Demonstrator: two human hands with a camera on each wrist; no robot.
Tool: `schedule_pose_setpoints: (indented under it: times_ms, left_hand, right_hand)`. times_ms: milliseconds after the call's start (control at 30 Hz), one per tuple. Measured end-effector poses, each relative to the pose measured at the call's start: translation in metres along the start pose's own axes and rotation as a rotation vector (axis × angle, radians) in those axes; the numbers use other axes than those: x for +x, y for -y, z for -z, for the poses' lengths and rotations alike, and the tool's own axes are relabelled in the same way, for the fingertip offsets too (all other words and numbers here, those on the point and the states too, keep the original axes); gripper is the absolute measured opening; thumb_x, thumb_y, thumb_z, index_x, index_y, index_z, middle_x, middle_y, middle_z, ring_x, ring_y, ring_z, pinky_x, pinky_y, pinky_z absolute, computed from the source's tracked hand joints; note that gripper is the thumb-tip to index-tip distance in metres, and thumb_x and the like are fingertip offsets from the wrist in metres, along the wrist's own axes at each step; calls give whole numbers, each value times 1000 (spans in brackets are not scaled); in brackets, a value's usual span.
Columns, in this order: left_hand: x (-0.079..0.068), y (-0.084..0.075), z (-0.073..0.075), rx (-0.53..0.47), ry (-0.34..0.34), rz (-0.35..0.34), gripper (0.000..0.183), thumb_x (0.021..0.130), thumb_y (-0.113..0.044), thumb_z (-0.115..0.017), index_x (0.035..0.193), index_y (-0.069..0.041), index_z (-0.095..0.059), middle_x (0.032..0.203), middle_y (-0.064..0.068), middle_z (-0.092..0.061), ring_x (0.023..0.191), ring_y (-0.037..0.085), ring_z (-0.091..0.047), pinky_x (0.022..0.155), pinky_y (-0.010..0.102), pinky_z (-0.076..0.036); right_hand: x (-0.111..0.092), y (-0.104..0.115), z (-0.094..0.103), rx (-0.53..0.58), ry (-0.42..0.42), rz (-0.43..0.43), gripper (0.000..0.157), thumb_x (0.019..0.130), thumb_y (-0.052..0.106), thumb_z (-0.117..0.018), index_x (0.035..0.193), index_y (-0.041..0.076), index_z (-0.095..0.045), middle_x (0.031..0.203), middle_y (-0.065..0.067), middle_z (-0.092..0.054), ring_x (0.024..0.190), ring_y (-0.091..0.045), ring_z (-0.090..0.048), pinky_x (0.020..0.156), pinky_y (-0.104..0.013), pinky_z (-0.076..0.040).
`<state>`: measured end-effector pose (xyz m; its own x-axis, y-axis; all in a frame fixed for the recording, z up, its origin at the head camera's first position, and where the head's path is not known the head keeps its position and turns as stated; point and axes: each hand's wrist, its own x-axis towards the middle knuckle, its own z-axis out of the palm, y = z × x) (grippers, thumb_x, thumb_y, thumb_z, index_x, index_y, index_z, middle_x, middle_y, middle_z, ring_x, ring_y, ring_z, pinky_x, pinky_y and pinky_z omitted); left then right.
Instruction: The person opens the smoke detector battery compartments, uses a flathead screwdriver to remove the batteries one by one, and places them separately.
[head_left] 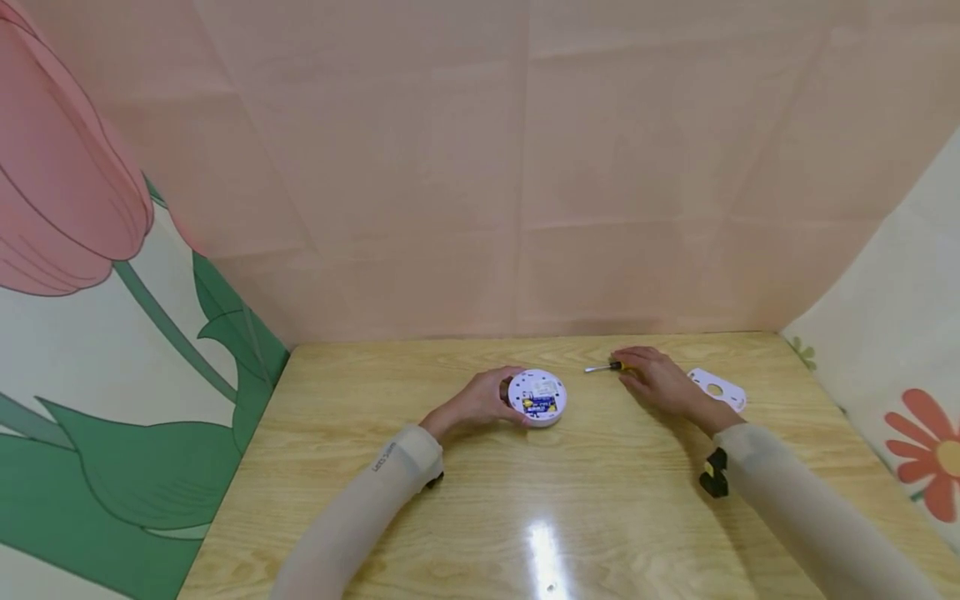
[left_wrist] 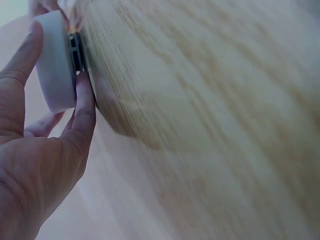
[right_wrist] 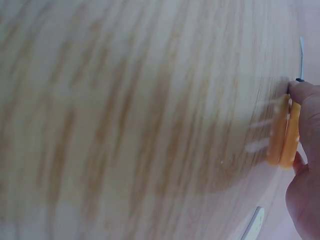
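- Left hand [head_left: 480,398] is pinching the round white device [head_left: 537,398] from the left, thumb and fingers closing on its edge; this grip is leaving the face uncovered, likely so it's easy to see and reach.
- Device is sitting near mid-table, between the two hands, holed face turning up toward the wearer; blue patch [head_left: 540,406] is showing there, maybe batteries, too small to be sure.
- Dark slotted part [left_wrist: 75,52] is poking out on the device's table side in left wrist view; can't tell whether it is touching the wood.
- Right hand [head_left: 660,379] is pinching the screwdriver [head_left: 617,367] by its orange handle, fingers wrapping up near the dark collar, probably for control; some fingers are hiding behind the hand.
- Bare shaft is pointing left toward the device, tip staying clear, not touching.
- White plate [head_left: 729,394] with a hole is lying just beside the right wrist, apart from device and screwdriver, seemingly set aside to leave working room.
- Wood-grain table [head_left: 480,517] is supporting the plate.
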<state>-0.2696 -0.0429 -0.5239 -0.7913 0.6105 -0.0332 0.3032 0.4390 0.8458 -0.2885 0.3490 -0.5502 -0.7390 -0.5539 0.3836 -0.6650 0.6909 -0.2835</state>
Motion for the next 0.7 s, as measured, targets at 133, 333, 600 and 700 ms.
schedule_pose_setpoints:
  times_ms: [133,333,600,700]
  left_hand:
    - [1,1,-1,-7,-4,3,92,76,-23,-99,155,-12,-52,138,2,-66,116,13,-66,100,28,-54]
    - [0,2,-1,-9,-8,1,92,76,-22,-99,154,-13,-53,137,2,-67,114,12,-66,99,27,-54]
    - [0,1,-1,-39,-8,-5,91,76,-19,-99,154,-11,-53,137,4,-67,114,13,-67,98,27,-55]
    - [0,1,-2,-40,-8,-7,91,76,-18,-99,154,-11,-53,137,5,-67,114,13,-67,98,27,-54]
  right_hand:
    - [2,-2,-2,5,-9,11,40,94,-2,-75,133,-9,-67,132,-29,-67,122,-51,-61,100,-70,-48]
    - [2,-6,-4,7,-25,13,38,93,-9,-74,131,-7,-70,131,-29,-68,119,-50,-64,97,-66,-52]
    - [3,-3,-1,10,0,-9,37,93,-12,-71,129,-7,-71,133,-28,-68,120,-50,-63,97,-67,-52]
    - [2,-2,0,2,1,-20,36,93,-12,-70,129,-7,-71,133,-28,-68,118,-50,-64,96,-67,-52]
